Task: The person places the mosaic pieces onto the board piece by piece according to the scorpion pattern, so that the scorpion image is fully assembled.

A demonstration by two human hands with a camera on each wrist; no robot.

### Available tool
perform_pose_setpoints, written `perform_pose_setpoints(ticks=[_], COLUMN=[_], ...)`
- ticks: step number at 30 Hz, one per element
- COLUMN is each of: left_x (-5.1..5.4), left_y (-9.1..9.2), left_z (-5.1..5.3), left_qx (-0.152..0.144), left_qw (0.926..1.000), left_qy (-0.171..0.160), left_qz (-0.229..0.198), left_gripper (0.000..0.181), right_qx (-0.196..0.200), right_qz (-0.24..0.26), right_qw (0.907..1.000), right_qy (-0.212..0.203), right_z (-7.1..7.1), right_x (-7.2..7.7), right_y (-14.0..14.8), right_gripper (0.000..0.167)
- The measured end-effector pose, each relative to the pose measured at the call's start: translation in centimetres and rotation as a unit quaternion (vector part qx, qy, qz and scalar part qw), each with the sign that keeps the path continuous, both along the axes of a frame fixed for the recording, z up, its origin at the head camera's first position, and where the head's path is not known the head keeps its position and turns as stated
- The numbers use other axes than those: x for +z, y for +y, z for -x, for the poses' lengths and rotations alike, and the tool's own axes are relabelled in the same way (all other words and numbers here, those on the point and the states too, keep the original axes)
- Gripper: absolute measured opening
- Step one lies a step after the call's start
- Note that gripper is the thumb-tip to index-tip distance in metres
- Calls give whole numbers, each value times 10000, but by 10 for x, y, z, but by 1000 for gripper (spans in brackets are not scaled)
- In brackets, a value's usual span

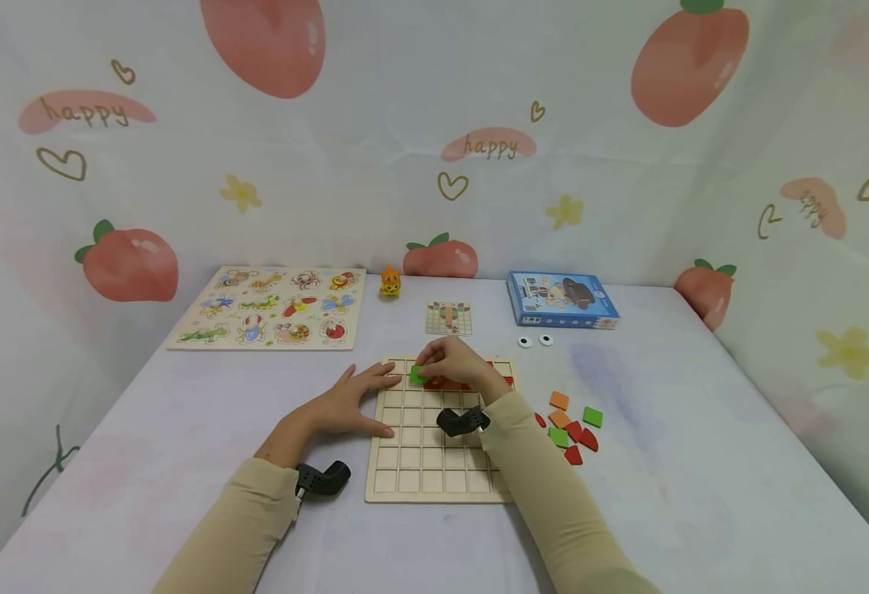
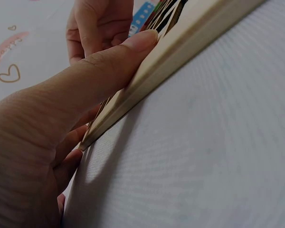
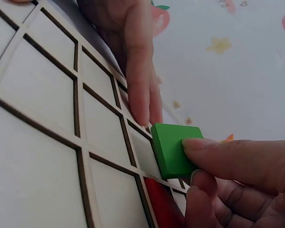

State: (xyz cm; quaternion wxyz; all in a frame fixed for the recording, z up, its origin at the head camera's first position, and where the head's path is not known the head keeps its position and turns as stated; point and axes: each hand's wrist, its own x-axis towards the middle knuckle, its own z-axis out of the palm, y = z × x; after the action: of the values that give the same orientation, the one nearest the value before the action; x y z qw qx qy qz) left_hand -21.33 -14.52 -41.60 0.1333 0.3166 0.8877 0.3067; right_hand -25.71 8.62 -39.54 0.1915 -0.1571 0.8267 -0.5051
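A wooden grid board (image 1: 412,458) lies on the table in front of the person. The left hand (image 1: 352,402) rests on the board's left edge with its fingers spread; in the left wrist view its thumb (image 2: 111,61) lies along the rim. Between thumb and fingers, the right hand (image 1: 455,363) pinches a green square tile (image 3: 175,149), held tilted just over the upper left cells. Red pieces (image 3: 164,204) sit in cells beside it, partly hidden by the right hand in the head view.
Loose orange, green and red pieces (image 1: 573,429) lie right of the board. Behind it are a pattern card (image 1: 449,318), two eye discs (image 1: 535,341), a blue box (image 1: 564,300), an orange-yellow figurine (image 1: 390,282) and an insect puzzle board (image 1: 271,309).
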Motion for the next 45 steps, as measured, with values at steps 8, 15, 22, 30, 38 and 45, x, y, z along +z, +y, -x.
perform_pose_setpoints(ticks=[8,15,22,30,38,45], left_x=[1,0,-1,0,-1,-2], left_y=[2,0,0,0,0,0], left_z=[0,0,0,0,0,1], left_qx=[25,52,43,44,55,52], left_qw=[10000,10000,10000,10000,10000,10000], left_qy=[-59,-54,8,-16,-38,-26], left_qz=[-15,-3,26,-8,-32,-4], left_gripper=[86,86,87,87,87,87], right_qx=[-52,-149,-289,-353,-363,-233], right_qz=[-230,-315,-517,-772,-842,-727], right_qw=[9997,9992,9975,9957,9951,9968], right_qy=[109,211,390,362,368,237], right_z=[-2,-4,-5,-5,-7,-10], right_x=[1,-1,-3,-2,0,4], right_y=[-5,-9,-10,-12,-13,-9], right_gripper=[14,13,13,13,12,14])
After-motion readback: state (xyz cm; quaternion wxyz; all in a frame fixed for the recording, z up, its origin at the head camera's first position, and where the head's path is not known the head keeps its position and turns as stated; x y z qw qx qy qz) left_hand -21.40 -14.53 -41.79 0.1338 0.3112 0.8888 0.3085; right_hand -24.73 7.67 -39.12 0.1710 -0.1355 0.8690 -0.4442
